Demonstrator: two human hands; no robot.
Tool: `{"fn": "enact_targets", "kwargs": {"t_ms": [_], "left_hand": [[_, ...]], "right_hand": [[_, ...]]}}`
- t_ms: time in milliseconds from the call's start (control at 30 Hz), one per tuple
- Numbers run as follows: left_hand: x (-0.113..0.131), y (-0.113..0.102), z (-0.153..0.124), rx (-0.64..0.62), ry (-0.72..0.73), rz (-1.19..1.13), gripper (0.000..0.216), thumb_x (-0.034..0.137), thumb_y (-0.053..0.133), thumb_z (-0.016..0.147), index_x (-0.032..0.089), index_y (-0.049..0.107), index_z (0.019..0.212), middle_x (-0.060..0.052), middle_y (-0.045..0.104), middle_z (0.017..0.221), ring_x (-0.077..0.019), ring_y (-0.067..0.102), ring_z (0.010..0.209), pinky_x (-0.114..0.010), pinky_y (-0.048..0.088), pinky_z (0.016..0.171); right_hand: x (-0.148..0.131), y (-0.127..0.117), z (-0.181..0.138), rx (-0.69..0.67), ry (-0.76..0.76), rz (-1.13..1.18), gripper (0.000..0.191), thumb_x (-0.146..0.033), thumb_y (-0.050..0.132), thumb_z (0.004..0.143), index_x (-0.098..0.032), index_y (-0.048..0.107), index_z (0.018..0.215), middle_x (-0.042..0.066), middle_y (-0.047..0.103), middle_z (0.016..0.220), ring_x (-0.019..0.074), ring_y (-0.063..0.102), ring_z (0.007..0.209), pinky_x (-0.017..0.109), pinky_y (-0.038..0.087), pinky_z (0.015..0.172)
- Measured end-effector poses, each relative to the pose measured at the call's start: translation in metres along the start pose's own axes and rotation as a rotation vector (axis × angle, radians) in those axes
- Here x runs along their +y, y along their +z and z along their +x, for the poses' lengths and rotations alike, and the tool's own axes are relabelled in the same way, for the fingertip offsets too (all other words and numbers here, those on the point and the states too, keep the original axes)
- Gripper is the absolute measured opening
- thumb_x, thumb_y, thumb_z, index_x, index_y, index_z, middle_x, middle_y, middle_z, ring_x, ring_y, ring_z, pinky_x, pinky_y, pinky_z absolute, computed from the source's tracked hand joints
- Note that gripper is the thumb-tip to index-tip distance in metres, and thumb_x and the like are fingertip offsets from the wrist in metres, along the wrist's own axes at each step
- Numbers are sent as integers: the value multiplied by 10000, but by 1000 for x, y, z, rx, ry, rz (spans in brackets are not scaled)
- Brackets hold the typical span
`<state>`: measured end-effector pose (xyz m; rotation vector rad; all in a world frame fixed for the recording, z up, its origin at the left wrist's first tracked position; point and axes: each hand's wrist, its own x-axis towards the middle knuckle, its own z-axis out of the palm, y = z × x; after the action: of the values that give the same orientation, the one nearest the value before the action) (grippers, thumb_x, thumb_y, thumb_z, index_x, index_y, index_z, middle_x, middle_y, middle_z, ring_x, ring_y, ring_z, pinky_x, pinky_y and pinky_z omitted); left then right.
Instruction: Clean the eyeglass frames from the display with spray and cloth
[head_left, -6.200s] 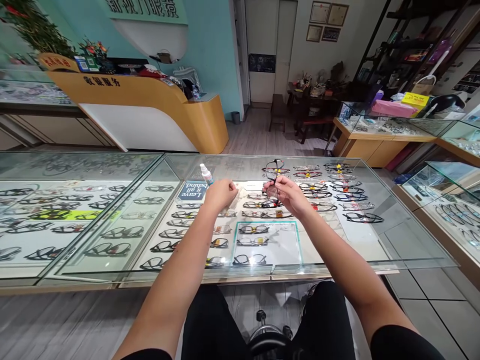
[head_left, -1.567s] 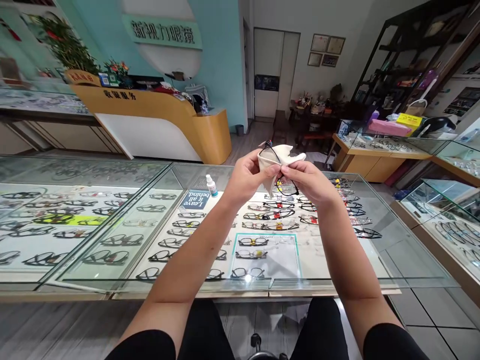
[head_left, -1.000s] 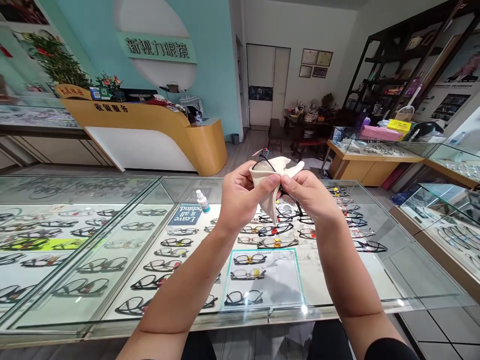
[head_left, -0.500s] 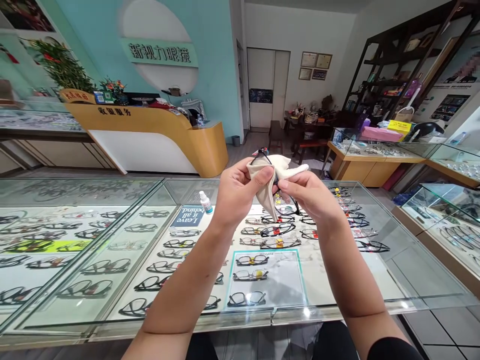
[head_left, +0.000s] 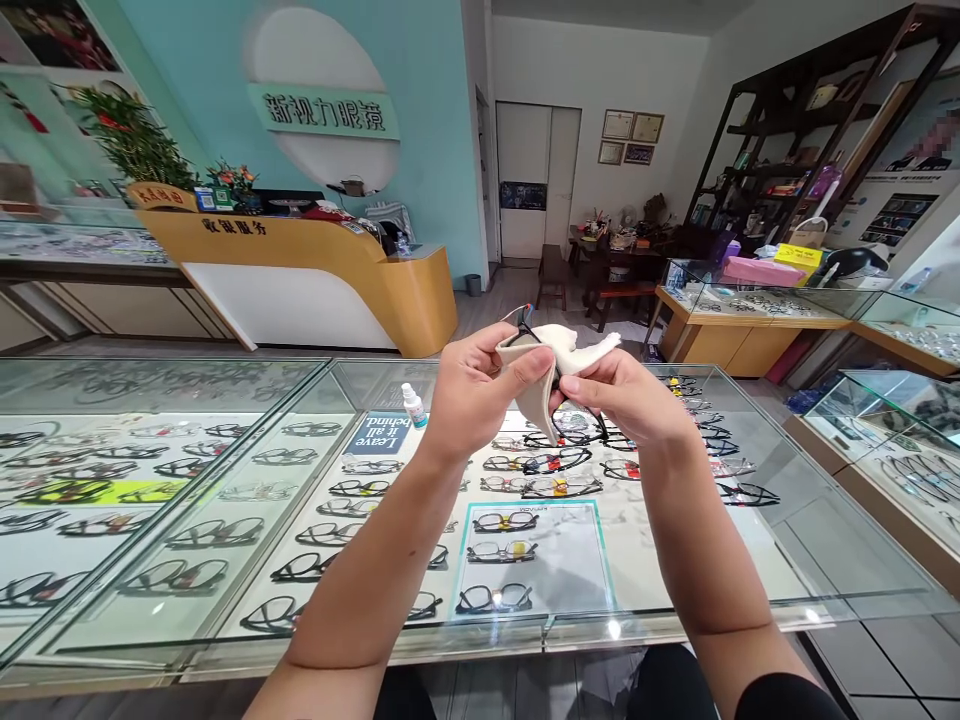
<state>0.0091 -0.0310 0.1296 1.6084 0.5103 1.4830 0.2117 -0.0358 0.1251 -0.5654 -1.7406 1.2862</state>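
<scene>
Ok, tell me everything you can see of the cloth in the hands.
The cloth is cream-coloured and looks like soft fabric. It is bunched and folded: one corner hangs to a point, another end juts out by the right hand. The left hand clasps it, thumb on the near side, over part of the dark-framed glasses. It is held up off the glass display case. Its far side is hidden.

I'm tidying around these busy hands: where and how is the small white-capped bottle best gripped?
Probably take the bottle by its body, below the narrower white cap, coming from the left: it appears to stand upright, and the left hand is close on its right.
</scene>
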Motion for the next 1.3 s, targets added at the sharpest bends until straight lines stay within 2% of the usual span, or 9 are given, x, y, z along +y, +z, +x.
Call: {"fn": "enact_targets", "kwargs": {"t_ms": [200, 400, 600, 667, 833, 967, 1100, 1200, 1300], "left_hand": [[1, -10, 5, -67, 8, 36, 545, 664, 824, 946, 177, 689, 740, -15, 657, 647, -127, 591, 568, -254, 476, 535], [6, -22, 8, -236, -134, -82, 430, 489, 1008, 798, 160, 773, 945, -48, 774, 833, -175, 723, 733, -279, 611, 706], [-7, 2, 6, -101, -82, -225, 458, 399, 1077, 694, 194, 757, 948, 5, 757, 757, -133, 705, 607, -226, 607, 578], [-13, 10, 4, -14, -29, -226, 432, 452, 1049, 741, 200, 746, 918, 28, 714, 687, -111, 654, 525, -210, 562, 500], [-20, 11, -1, 162, 41, -157, 461, 627, 867, 924, 210, 705, 816, 37, 620, 575, -111, 578, 436, -235, 496, 427], [-13, -5, 3, -5, -22, -78, 517, 664, 835, 935, 187, 719, 774, -28, 697, 682, -163, 682, 580, -292, 596, 556], [-6, -13, 7, -172, -70, -101, 404, 523, 963, 853, 172, 787, 950, -61, 779, 829, -197, 755, 719, -321, 662, 690], [-6, -7, 6, -147, -57, -135, 470, 460, 1043, 755, 188, 779, 1032, -35, 778, 811, -186, 745, 665, -307, 654, 643], [-11, 4, 0, 3, -3, -149, 454, 501, 1028, 770, 205, 745, 965, 9, 726, 712, -141, 675, 538, -257, 580, 520]], "right_hand": [[-5, -1, 1, 18, 16, 6, 448, -647, 910, 850, -200, 902, 851, 25, 713, 712, 135, 510, 651, 302, 403, 653], [-2, -10, 0, 54, 29, 5, 395, -567, 892, 907, -175, 890, 859, -9, 598, 624, 132, 499, 668, 290, 364, 660], [2, -3, 5, 72, 13, 72, 439, -608, 889, 886, -171, 872, 840, 37, 734, 742, 113, 418, 630, 292, 322, 612], [6, 1, 8, 64, 17, 94, 439, -609, 886, 886, -171, 870, 851, 52, 777, 808, 108, 417, 629, 287, 312, 598], [9, 7, 9, 9, 17, 75, 425, -599, 888, 891, -175, 886, 888, 11, 720, 711, 96, 408, 599, 279, 272, 567], [-1, 0, 4, 32, 12, 40, 417, -580, 890, 892, -166, 876, 847, 22, 735, 746, 104, 467, 633, 284, 325, 606], [-7, -8, 1, 72, 27, 22, 425, -578, 897, 884, -157, 867, 829, 17, 708, 733, 109, 468, 655, 288, 365, 644], [-1, -7, 4, 67, 29, 52, 424, -576, 881, 901, -156, 862, 841, 23, 722, 753, 108, 455, 660, 282, 347, 630], [6, 3, 9, 35, 28, 91, 431, -590, 871, 906, -161, 856, 866, 49, 779, 839, 108, 459, 663, 277, 333, 602]]}}
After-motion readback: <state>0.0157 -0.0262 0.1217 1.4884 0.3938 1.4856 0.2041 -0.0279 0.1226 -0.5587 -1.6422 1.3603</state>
